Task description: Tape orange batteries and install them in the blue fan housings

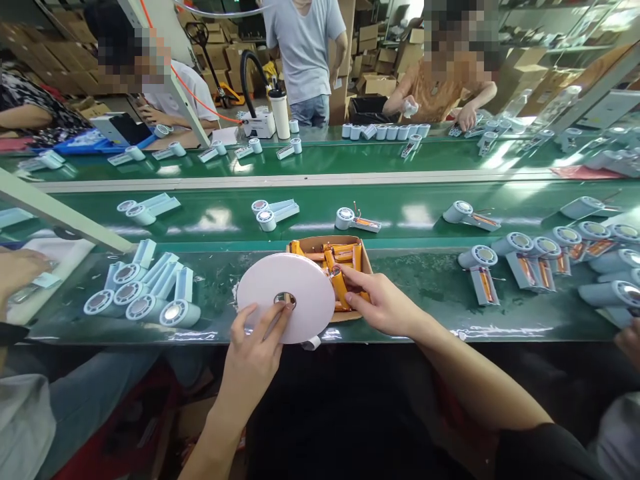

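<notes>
A large white disc-shaped roll (305,287) with a hole at its centre overlaps the left part of a small cardboard box (367,257). Spread over the roll's face are the fingers of my left hand (257,340), with fingertips at the hole; any grip by the thumb is hidden. A short white strip (312,343) sticks out under the roll's lower edge. Several orange-wrapped cylindrical battery cells (345,250) fill the box. My right hand (377,300) pinches one orange battery cell (339,287) between thumb and fingers, tilted at the box.
Light-blue handheld fan bodies (143,293) lie grouped to the left, and others with open handles (533,257) to the right. More fan bodies lie spaced along the green conveyor (310,180). Co-workers sit on both sides and across; a metal post (65,210) slants at left.
</notes>
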Demonstrator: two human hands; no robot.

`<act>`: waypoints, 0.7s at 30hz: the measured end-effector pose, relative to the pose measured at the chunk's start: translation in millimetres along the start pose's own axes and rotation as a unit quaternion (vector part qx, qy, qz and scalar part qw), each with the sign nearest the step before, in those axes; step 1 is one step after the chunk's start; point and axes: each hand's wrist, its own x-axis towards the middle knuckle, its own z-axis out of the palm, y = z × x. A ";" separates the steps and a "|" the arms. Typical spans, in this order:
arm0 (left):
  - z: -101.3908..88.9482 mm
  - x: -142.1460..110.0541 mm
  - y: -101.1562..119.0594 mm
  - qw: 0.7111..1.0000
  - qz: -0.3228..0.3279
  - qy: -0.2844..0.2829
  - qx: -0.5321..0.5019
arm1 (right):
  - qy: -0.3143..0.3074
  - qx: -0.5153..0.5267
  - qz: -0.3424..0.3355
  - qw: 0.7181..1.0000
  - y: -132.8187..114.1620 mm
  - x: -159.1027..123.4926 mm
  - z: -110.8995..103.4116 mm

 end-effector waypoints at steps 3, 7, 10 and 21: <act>-1.5 1.2 -0.4 1.000 0.009 -0.002 0.006 | -0.046 0.011 0.039 0.998 -1.4 2.2 -6.2; -4.0 6.4 1.4 0.999 0.021 0.017 0.017 | -0.034 0.167 0.088 0.981 6.6 5.9 -0.7; -3.4 14.3 13.1 0.998 0.013 0.050 0.021 | 0.091 0.353 0.077 0.928 12.9 4.3 30.1; 1.0 11.5 44.8 0.983 0.009 -0.071 -0.170 | 0.554 0.327 -0.054 0.764 61.5 3.6 -23.8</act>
